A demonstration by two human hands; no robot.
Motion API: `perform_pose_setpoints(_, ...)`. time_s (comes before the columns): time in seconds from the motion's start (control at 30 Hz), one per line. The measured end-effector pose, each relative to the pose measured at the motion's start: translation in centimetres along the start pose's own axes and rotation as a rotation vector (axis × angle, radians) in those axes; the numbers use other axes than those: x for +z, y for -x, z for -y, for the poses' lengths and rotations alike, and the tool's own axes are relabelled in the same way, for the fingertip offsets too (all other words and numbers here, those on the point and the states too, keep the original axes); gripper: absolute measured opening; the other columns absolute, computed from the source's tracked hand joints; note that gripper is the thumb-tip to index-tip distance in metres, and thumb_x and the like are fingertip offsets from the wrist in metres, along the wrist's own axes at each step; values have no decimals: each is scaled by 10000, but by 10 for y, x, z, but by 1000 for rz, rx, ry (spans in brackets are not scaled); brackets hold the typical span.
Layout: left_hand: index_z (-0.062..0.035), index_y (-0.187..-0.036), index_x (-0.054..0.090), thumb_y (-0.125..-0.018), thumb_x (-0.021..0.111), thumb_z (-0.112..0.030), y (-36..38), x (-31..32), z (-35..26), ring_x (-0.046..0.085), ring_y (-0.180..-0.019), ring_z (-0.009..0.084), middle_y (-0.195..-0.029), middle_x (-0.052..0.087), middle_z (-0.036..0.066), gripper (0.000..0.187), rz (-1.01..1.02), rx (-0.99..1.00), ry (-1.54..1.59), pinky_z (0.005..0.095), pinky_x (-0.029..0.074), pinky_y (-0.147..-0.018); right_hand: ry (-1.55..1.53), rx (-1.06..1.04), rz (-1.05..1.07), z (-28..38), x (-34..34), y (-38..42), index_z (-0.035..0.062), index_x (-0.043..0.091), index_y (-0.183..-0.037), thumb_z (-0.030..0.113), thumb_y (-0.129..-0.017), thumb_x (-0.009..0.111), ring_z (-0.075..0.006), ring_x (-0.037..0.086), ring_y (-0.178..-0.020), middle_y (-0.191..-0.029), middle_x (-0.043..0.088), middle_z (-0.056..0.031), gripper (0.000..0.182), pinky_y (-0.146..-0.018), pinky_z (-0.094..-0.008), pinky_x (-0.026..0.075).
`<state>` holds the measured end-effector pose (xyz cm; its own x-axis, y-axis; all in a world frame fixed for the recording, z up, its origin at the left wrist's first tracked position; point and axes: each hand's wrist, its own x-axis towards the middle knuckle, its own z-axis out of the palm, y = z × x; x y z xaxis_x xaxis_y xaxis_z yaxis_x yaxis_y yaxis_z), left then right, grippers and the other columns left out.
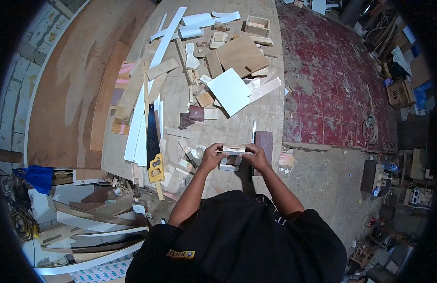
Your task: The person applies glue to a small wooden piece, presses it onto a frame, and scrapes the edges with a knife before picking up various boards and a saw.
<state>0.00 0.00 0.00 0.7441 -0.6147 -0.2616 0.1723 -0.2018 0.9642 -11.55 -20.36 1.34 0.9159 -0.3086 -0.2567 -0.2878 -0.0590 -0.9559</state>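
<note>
1. My fingers are clamped on a small wooden block [233,149]: the left hand [212,156] pinches its left end and the right hand [256,157] its right end, so the piece spans the gap between them.
2. I hold the block lifted, just above a second small wooden piece [229,164] lying on the workbench [237,127].
3. I judge the work to be midway: the two pieces are not yet joined, and scraps lie all over the bench.
4. Relative to the block, the handsaw [153,151] lies well to the left, a dark board [264,144] just to the right, and a white panel [229,90] farther up the bench.
</note>
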Motion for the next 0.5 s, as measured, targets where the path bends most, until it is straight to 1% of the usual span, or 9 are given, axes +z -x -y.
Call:
perform_pose_setpoints(0.07,51,-1172,564,-790,763,-51,2,1,-10,624,-887,130,-980,653,90,443,3,-20,-17,262,517,-786,10,-27,0,3,0,1,18,678,-1113,53,-729,788,-179,608,-977,-1019,634,-80,400,-904,-312,467)
perform_pose_setpoints(0.17,53,-1165,565,-789,759,-39,0,2,-9,624,-887,130,-976,652,88,433,3,-15,4,261,516,-788,0,-40,10,3,-2,-2,14,677,-1111,49,-730,786,-174,606,-963,-1011,633,-75,398,-896,-308,467)
perform_pose_setpoints(0.37,50,-1161,568,-788,760,-38,1,4,-13,622,-884,130,-973,652,86,428,-6,-45,27,262,514,-794,-19,-51,-5,0,-1,-2,10,681,-1098,39,-733,779,-167,604,-967,-997,637,-69,378,-899,-303,462)
perform_pose_setpoints(0.5,46,-1152,576,-783,767,-48,-1,3,-5,620,-883,129,-971,654,82,426,-9,-52,0,264,513,-793,1,-54,8,0,-2,-2,4,682,-1084,39,-736,775,-166,606,-972,-995,639,-69,362,-899,-302,462)
